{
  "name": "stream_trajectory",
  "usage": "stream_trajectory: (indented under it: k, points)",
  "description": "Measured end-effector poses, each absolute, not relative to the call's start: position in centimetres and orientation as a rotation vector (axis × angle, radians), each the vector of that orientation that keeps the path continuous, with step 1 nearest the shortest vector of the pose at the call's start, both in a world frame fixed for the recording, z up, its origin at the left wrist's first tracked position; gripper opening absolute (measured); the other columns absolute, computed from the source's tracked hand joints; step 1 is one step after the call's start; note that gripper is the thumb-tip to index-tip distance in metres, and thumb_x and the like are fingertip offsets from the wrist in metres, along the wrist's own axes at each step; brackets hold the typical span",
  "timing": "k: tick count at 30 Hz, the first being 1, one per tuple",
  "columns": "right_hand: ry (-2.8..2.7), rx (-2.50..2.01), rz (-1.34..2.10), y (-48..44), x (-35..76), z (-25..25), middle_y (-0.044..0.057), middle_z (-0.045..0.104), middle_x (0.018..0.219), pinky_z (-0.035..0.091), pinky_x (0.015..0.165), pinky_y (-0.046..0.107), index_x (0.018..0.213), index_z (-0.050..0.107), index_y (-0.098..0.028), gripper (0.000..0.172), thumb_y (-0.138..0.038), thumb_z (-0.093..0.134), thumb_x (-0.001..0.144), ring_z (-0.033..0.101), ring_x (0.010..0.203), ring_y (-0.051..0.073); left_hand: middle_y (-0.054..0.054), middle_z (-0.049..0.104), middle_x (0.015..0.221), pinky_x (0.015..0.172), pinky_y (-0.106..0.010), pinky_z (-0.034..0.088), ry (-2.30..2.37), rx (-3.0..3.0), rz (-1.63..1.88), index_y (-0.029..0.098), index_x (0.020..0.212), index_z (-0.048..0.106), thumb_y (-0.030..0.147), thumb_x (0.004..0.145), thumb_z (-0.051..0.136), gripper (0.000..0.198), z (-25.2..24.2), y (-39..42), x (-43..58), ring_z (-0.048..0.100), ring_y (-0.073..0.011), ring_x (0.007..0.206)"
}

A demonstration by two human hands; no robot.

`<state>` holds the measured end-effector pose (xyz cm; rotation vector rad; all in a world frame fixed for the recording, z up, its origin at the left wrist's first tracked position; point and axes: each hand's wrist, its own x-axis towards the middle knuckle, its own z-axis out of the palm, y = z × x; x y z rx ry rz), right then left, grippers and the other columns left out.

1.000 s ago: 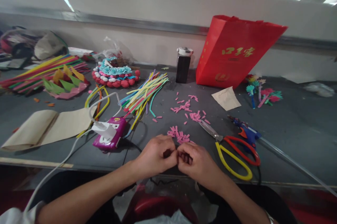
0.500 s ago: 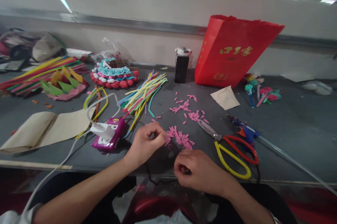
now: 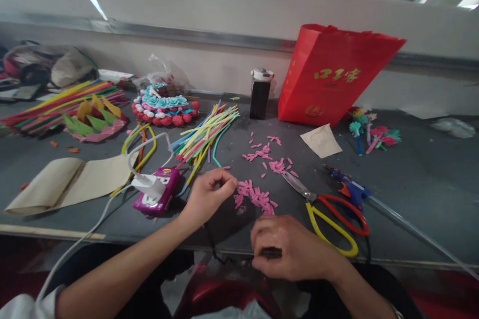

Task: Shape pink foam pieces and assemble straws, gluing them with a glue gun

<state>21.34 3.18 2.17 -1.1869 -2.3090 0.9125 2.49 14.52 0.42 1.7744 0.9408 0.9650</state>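
Left hand [image 3: 208, 193] pinched, tips pressed together, beside pink pieces [image 3: 257, 196]; cannot tell whether anything sits between; right hand [image 3: 285, 247] loosely curled, thumb parted, near scissors [image 3: 307, 193].

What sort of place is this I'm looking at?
Most likely a handicraft workspace, perhaps a small workshop: there are scattered small pink pieces, large scissors with red and yellow handles, and what looks like a glue gun.
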Motion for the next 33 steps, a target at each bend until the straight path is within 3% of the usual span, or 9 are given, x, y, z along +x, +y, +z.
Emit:
stream_trajectory:
  k: [2,7,16,21,25,33]
  points:
    - [-2.283,-1.182,0.909,3.3,21.3,2.4,-0.001,0.065,0.075,0.041,0.070,0.021,0.074,0.068,-0.021,0.012,-0.014,0.061,0.080,0.060,0.074,0.012,0.001,0.058,0.065,0.060,-0.020,0.040,0.999,1.833,0.975,0.014,0.070,0.061,0.032,0.084,0.058,0.022,0.4,15.3,2.5,0.051,-0.0102,0.062]
    - [-2.323,-1.169,0.920,3.5,21.1,2.7,-0.002,0.066,0.077,0.040,0.070,0.021,0.096,0.069,-0.023,0.024,-0.010,0.060,0.078,0.059,0.074,0.012,-0.002,0.064,0.076,0.066,-0.024,0.043,1.110,2.107,0.893,0.015,0.090,0.068,0.026,0.084,0.058,0.016,0.1,16.7,2.6,0.057,-0.0133,0.070]
    - [-2.242,-1.246,0.879,3.6,20.9,1.9,0.000,0.069,0.082,0.042,0.073,0.022,0.095,0.070,-0.022,0.017,-0.016,0.058,0.084,0.061,0.078,0.014,-0.007,0.058,0.101,0.082,-0.030,0.046,0.876,2.627,0.622,0.022,0.122,0.060,0.016,0.092,0.043,0.035,-1.3,16.4,3.4,0.057,-0.0171,0.090]
    - [-2.168,-1.299,0.836,3.8,20.8,1.8,-0.001,0.067,0.078,0.042,0.069,0.021,0.092,0.070,-0.021,0.015,-0.014,0.058,0.084,0.059,0.072,0.012,-0.008,0.058,0.096,0.081,-0.035,0.043,0.888,2.854,0.411,0.021,0.104,0.067,0.017,0.093,0.043,0.027,-1.3,16.4,3.7,0.053,-0.0209,0.089]
    - [-2.048,-1.353,0.797,4.0,20.9,1.5,-0.002,0.067,0.078,0.042,0.068,0.021,0.090,0.069,-0.021,0.015,-0.014,0.057,0.086,0.059,0.071,0.012,-0.008,0.058,0.091,0.079,-0.034,0.043,0.887,2.874,0.413,0.016,0.091,0.064,0.015,0.093,0.042,0.022,-1.4,16.3,3.8,0.053,-0.0201,0.085]
    - [-1.592,-1.543,0.672,4.7,21.1,0.5,0.000,0.068,0.082,0.047,0.062,0.022,0.107,0.063,-0.021,0.022,-0.021,0.055,0.087,0.060,0.066,0.012,-0.009,0.057,0.090,0.077,-0.034,0.042,0.902,2.738,0.535,0.014,0.093,0.055,0.013,0.094,0.035,0.020,-0.3,14.9,3.7,0.054,-0.0207,0.085]
